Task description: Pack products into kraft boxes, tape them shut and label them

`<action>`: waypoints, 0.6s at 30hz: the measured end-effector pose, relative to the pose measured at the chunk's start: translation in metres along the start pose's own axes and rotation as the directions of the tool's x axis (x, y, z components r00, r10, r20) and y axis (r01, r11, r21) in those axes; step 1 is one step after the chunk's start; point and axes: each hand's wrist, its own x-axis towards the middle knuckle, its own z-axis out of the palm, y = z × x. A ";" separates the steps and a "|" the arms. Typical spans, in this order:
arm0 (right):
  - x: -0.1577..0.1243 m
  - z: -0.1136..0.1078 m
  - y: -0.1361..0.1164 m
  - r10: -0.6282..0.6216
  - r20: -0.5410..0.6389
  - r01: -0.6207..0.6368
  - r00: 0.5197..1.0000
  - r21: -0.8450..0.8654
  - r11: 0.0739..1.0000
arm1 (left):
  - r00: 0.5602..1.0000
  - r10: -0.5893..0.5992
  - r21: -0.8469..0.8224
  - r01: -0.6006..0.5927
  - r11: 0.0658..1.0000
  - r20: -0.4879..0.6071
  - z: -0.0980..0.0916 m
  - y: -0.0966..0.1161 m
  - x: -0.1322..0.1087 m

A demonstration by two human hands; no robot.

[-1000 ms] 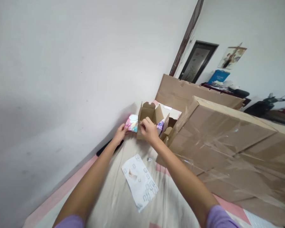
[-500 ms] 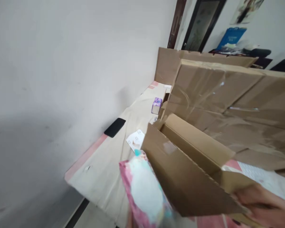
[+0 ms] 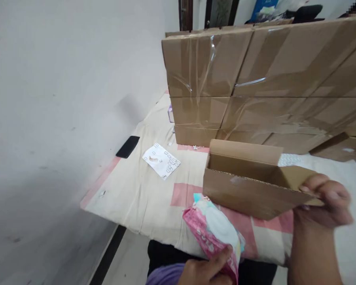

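In the head view my left hand [image 3: 207, 271] is closed on the near end of a soft pink-and-white plastic packet [image 3: 221, 223]. The packet lies slanted at the table's front edge, its far end close to an open cardboard box [image 3: 243, 194]. On the right, my right hand [image 3: 329, 198] pinches the box's end flap, thumb and fingers closed around the cardboard. The box's top gapes upward, and the part of its inside that shows is bare cardboard. Part of my left hand is cut off by the lower frame edge.
Behind the box stands a wall of taped cardboard cartons [image 3: 201, 79]. A black phone [image 3: 127, 147] and a printed white sheet [image 3: 161, 161] lie on the cloth-covered table [image 3: 130, 198], left of the box. Another open carton [image 3: 344, 146] is at right, and a purple-edged box [image 3: 170, 114] is partly hidden.
The view has swung right and down. The cardboard box now sits more level before the carton wall, my right hand still at its flap. My left hand still holds the packet.
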 end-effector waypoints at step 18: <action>-0.025 0.024 0.042 0.002 0.335 -0.063 0.942 0.170 0.983 | 0.891 0.120 0.250 -0.249 0.936 0.437 -0.132 -0.015 0.076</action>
